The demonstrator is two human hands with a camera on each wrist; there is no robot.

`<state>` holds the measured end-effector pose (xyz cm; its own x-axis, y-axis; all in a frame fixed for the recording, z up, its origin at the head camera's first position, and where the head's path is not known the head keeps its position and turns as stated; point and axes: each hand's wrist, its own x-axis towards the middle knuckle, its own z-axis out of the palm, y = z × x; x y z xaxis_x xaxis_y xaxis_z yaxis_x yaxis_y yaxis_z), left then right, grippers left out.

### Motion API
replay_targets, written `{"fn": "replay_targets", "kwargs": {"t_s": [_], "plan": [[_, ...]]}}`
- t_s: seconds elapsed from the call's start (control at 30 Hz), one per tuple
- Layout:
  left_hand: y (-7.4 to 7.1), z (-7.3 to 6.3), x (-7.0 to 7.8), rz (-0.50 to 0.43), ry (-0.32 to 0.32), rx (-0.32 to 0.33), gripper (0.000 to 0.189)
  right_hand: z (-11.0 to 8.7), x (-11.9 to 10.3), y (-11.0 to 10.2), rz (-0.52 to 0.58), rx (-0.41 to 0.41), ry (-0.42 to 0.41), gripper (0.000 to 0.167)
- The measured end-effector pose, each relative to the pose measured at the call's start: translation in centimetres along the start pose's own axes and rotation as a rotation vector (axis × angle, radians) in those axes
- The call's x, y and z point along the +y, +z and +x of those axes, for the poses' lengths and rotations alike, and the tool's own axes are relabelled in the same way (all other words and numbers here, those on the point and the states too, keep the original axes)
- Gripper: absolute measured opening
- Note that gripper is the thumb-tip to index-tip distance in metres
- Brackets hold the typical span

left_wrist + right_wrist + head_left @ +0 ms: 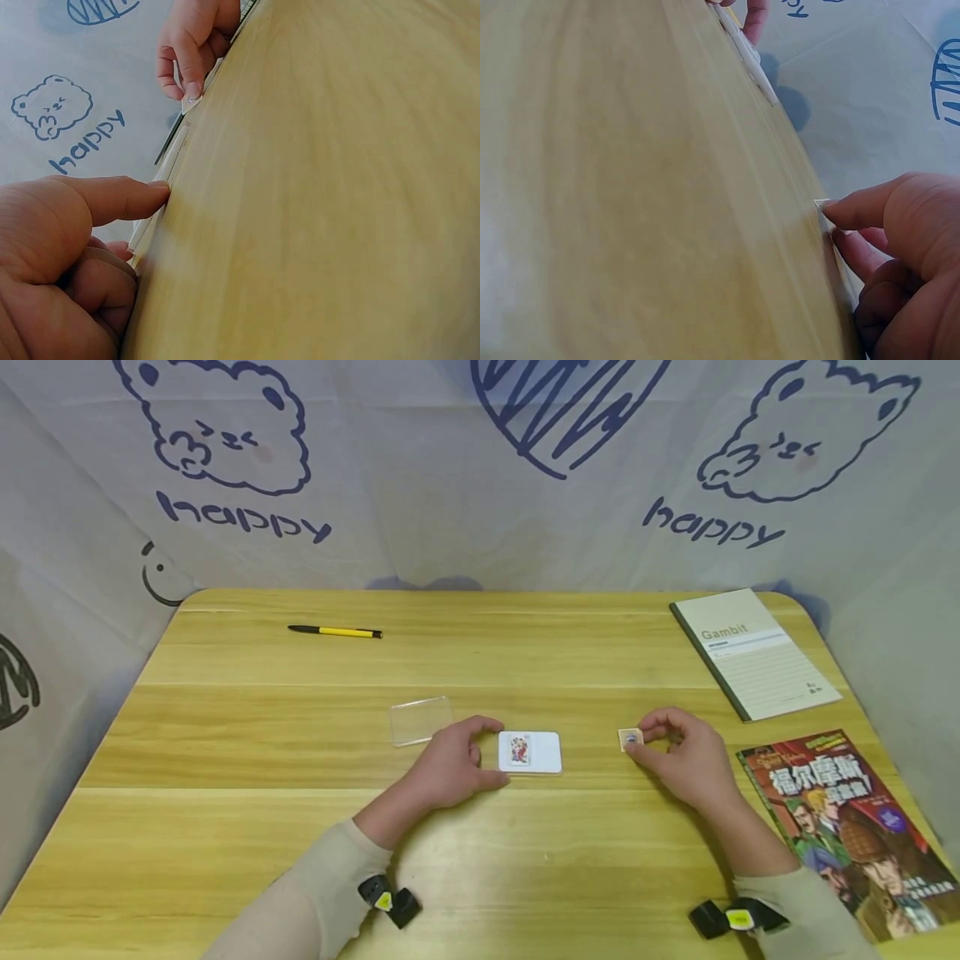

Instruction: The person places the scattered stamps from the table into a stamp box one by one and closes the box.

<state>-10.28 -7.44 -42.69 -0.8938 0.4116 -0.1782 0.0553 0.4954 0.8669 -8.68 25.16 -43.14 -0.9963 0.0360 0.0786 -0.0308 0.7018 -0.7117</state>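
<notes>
A shallow white box [547, 752] lies flat on the table, with a small picture card [520, 749] in its left part. My left hand [457, 764] holds the box at its left end, thumb at the near corner and index finger at the far one. To the right of the box, my right hand [690, 760] pinches a small square card [627, 737] with a bluish middle between thumb and fingers. In the right wrist view this card shows only as a thin edge. Just behind the left hand lies a clear plastic lid [420, 722].
A yellow and black pen [341, 632] lies at the back left. On the right are a notebook [753, 652] and, nearer, a colourful comic-style book [847, 827], partly under the right forearm. A printed white cloth [420, 510] hangs behind the table.
</notes>
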Motion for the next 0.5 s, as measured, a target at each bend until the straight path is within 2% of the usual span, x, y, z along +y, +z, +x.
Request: {"fn": "replay_targets", "kwargs": {"t_s": [0.23,0.5], "plan": [[0.1,0.0,-0.1,0.002,-0.001,-0.003,0.066,0.0,-0.2,0.1,0.117,0.012,0.029,0.022],[0.0,0.0,0.0,0.007,-0.002,0.0,0.065,-0.1,-1.5,0.9,0.276,-0.024,0.068,0.021]]}}
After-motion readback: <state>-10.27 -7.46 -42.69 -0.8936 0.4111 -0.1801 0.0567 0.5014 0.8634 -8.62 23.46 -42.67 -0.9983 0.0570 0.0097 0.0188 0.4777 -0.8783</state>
